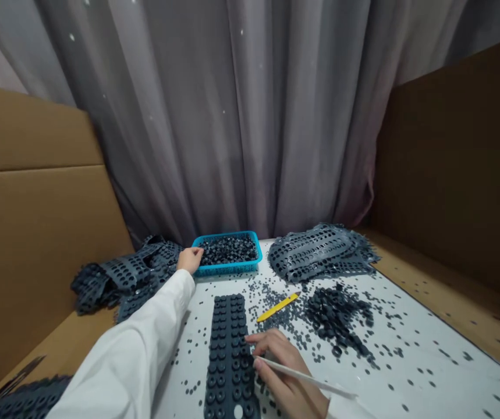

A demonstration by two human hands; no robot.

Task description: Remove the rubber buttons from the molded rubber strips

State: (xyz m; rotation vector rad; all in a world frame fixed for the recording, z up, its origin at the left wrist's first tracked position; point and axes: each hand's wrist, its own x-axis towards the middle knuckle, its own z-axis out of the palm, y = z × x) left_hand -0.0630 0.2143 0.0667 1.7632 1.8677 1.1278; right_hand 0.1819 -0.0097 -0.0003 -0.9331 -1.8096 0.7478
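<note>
Your right hand (pixel 284 372) pinches a thin white stick (pixel 306 377), fingertips against the dark rubber strip (pixel 229 355) lying lengthwise before you. Your left hand (pixel 190 259) sits curled at the near-left corner of the blue basket (pixel 227 269); I cannot tell whether it holds anything. The strip looks nearly full, with one hole open at its near end. Emptied sheets (pixel 319 251) heap behind, loose pieces (pixel 334 317) lie piled on the right, and the basket is well filled
</note>
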